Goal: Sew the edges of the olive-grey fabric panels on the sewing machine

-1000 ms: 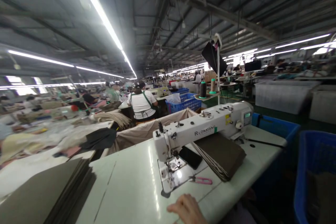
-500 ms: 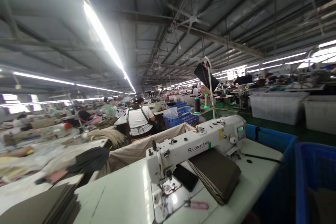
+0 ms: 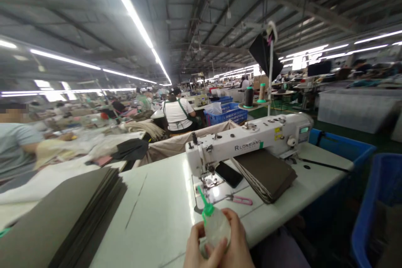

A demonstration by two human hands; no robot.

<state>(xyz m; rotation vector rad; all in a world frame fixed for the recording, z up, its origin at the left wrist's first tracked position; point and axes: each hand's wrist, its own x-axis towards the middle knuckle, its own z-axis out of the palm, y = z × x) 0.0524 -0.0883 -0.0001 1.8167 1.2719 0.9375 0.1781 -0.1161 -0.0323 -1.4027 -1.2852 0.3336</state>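
Head view. Item: squeeze bottle [image 3: 216, 227], translucent plastic, with a green nozzle [image 3: 203, 202], held low over the near edge of the white table [image 3: 157, 205]. Its long axis tilts up and away, the nozzle tip aimed toward the left end of the needle plate [image 3: 210, 184] on the sewing machine [image 3: 248, 142]. Whether the tip touches the plate cannot be told. Left hand [image 3: 196, 248] and right hand [image 3: 236, 243] both close around the bottle, fingers [image 3: 222, 246] wrapped firmly on its body; the left hand lies nearer the nozzle side. Also on the table: pink snips [image 3: 239, 199], black phone [image 3: 228, 174], brown panel stack [image 3: 265, 174], second stack [image 3: 65, 217].
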